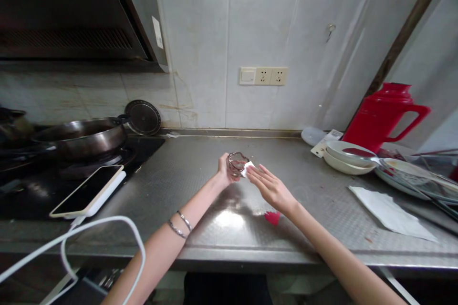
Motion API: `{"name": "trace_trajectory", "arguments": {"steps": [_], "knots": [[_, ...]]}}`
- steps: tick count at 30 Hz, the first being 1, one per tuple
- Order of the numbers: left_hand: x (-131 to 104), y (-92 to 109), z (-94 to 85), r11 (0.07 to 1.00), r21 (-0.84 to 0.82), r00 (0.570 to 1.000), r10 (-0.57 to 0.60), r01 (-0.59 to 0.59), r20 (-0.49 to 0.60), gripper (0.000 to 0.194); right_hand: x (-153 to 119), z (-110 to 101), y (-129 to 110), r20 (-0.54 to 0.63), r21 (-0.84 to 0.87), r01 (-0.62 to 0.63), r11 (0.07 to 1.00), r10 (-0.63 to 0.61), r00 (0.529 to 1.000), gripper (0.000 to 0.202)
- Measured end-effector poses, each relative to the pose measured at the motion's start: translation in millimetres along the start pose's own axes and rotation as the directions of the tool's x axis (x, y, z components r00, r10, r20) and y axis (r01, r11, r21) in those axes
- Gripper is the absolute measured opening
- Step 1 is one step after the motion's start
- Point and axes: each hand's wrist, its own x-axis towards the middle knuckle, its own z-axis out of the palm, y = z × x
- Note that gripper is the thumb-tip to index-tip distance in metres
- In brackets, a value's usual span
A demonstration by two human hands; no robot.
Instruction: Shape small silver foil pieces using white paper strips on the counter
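Note:
Over the middle of the steel counter (200, 200), my left hand (224, 169) is wrapped round a small see-through glass (238, 163) with a dark, wavy rim. The glass is tilted, its mouth turned partly upward. My right hand (274, 190) has its fingers pressed together on a small piece of white tissue (247, 168), which touches the right side of the rim. Part of the glass is hidden behind the fingers. A torn red scrap (272, 218) lies on the counter below my right wrist.
At left, a steel pan (86, 136) sits on the black stove. A phone (88, 190) with a white cable (107, 219) lies nearer. At right are a folded white tissue (391, 212), stacked bowls (348, 167), a plate (393, 183) and a red thermos jug (379, 116).

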Motion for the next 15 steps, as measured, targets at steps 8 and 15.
{"name": "trace_trajectory", "arguments": {"steps": [8,15], "knots": [[-13.3,3.2,4.7,0.918,0.357,0.877,-0.309,0.174,0.368,0.051,-15.0,-18.0,27.0,-0.166,0.074,-0.209,0.975,0.219,0.961,0.044],[-21.6,-2.2,7.3,0.810,0.558,0.815,-0.441,0.180,0.377,0.060,35.7,-23.8,10.8,-0.038,0.322,-0.106,0.941,0.125,0.991,0.034]]}}
